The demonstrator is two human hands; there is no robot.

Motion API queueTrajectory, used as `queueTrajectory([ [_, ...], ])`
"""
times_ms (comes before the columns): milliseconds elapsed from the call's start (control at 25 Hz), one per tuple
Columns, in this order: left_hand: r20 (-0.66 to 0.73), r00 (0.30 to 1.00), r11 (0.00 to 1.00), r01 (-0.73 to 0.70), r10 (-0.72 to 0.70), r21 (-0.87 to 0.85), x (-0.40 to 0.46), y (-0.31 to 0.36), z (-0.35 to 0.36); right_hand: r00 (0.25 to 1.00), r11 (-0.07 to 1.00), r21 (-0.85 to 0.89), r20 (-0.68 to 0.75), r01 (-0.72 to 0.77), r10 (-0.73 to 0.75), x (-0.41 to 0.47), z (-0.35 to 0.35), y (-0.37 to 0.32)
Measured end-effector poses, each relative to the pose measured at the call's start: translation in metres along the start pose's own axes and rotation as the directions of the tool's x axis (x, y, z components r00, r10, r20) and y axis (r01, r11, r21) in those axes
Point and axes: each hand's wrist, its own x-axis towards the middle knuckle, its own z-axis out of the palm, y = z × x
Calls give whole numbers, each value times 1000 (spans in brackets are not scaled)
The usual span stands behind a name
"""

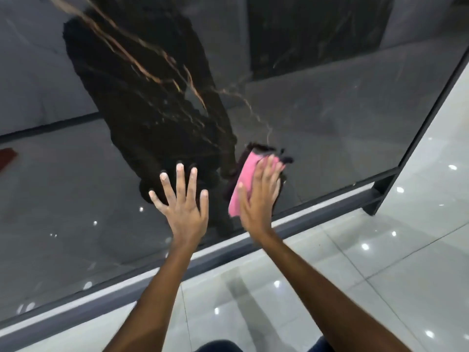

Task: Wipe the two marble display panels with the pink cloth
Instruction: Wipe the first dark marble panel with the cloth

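The soft, light pink cloth [244, 179] looks best pressed flat under the right hand [258, 196] against the glossy marble panel [330, 102] (likely slippery), beside the left hand [181, 199], spread bare on the panel.

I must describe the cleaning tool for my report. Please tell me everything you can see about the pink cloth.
The pink cloth looks like a soft fabric, folded or bunched into a long pad. It lies flat against the dark glossy marble panel, near the panel's lower edge. The right hand presses it there with straight, spread fingers, covering its right part; its left strip shows beside the thumb. The panel mirrors the cloth as a dark shape around it. The left hand is beside it and does not touch it.
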Motion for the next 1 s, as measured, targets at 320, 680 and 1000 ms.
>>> queueTrajectory([
  [320, -317, 945, 979, 130, -74, 158, 177, 8, -61, 865, 956, 94, -407, -279, 293, 233, -120, -19],
  [680, -317, 945, 995, 94, -78, 34, 166, 6, -53, 870, 803, -496, -169, 331, -463, 182, -94, -56],
  [1000, -256, 965, 988, 87, -52, 125, 168, 4, -54, 693, 668, -325, -48, 670, -719, 174, -85, -92],
])
